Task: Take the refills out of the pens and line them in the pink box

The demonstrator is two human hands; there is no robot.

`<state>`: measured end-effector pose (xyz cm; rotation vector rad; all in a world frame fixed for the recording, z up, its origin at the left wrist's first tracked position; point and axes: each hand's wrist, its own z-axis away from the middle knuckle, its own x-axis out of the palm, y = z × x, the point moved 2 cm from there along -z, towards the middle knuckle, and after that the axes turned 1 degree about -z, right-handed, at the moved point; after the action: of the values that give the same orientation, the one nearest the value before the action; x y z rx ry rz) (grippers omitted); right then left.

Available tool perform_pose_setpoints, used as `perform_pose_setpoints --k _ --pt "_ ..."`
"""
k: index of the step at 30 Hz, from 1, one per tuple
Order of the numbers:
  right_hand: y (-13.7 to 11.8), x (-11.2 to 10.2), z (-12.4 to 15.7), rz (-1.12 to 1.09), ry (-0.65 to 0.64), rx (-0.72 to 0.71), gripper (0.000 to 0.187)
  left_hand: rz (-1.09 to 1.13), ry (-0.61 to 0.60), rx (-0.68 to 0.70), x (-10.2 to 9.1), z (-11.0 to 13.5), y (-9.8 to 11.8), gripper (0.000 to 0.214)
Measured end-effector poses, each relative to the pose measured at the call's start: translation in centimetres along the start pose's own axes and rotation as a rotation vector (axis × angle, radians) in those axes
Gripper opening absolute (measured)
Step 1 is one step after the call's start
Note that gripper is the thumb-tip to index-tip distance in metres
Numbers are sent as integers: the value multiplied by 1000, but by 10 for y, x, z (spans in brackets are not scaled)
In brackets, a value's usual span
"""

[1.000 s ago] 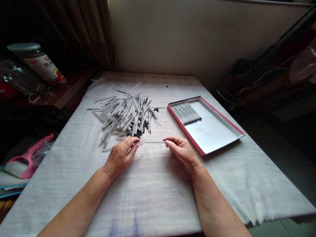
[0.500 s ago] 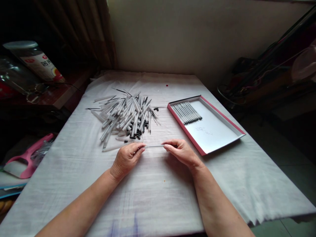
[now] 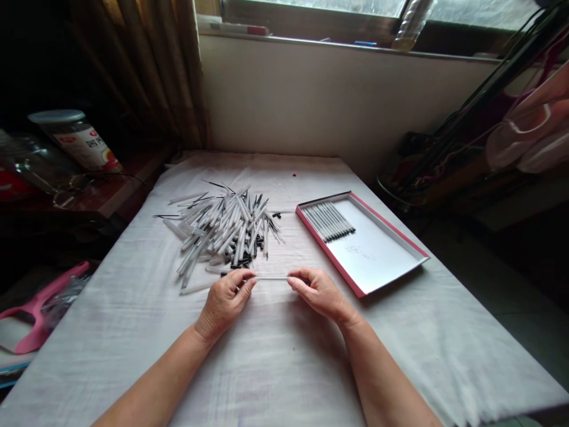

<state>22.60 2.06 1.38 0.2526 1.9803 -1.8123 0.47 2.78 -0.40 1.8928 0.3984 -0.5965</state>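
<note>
A thin, pale pen lies level between my hands, above the cloth near the middle of the table. My left hand pinches one end of it, and my right hand pinches the other; the fingers hide both tips. Just beyond my left hand spreads a loose pile of clear pen barrels, mixed with dark refills and small black caps. To the right of my right hand stands a shallow box lid with red edges. Several pens lie side by side in its far left part.
A pale cloth covers the table. At left, a jar stands on a dark wooden surface, with a pink-handled thing below. Behind the table are a wall and a windowsill. A tiny red bit lies at the back.
The view has tilted up, so the window and sill now show. Both hands keep their pinch on the pen, with little other visible movement.
</note>
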Motion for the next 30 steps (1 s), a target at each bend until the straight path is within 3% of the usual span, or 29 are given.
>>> perform_pose_setpoints --k 3,6,8,10,13,15,19,30 --pt "-8 -20 -5 116 107 -72 18 121 -36 -101 -1 -2 -1 30" --pt "0 -70 -22 145 391 -95 27 161 -50 -118 0 -3 -2 34" --pt "17 -112 -38 222 611 36 31 116 -47 -113 1 -3 -4 32" --pt "39 -150 -54 377 761 280 34 61 -37 -109 3 -3 -5 29" --pt "70 -181 -74 573 738 558 38 21 -22 -113 4 -3 -6 27" --pt "84 -186 -85 661 679 633 39 11 -19 -107 4 -4 -5 26" --pt "99 -178 -99 719 614 648 39 0 -15 -88 2 -5 -4 25" --pt "98 -167 -112 855 439 593 39 -7 -9 -63 3 -6 -3 23"
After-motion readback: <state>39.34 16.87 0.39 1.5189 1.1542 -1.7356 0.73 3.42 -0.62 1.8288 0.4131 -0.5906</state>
